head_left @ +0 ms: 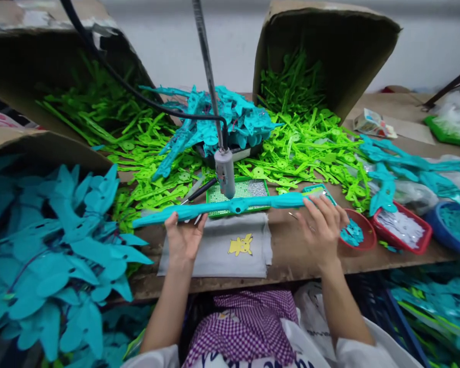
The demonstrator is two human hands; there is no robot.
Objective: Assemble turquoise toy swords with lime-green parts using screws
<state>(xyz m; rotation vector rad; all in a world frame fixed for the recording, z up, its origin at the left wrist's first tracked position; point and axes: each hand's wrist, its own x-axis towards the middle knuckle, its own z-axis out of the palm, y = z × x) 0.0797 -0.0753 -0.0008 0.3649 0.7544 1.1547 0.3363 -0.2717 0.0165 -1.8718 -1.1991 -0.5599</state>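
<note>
A long, narrow turquoise plastic part (213,207) with a round hole at its middle spans the space between my two hands. My left hand (184,239) grips it from below near its left end, thumb and fingers on either side. Near its other end, my right hand (324,225) has its fingers closed on the part, where a strip of lime green shows. Just above the part's middle hangs a grey cylindrical powered screwdriver (225,174); whether its tip touches the part is hidden. A grey cloth (210,250) with a yellow cartoon figure lies below.
Lime-green plastic parts (310,148) spill from cardboard boxes (362,61). Turquoise parts pile up at left (72,245) and in a black bin (245,154). Behind the held part lies a green tray (218,193) of small silvery pieces. Red bowls (370,240) stand right; a black cable (138,94) crosses above.
</note>
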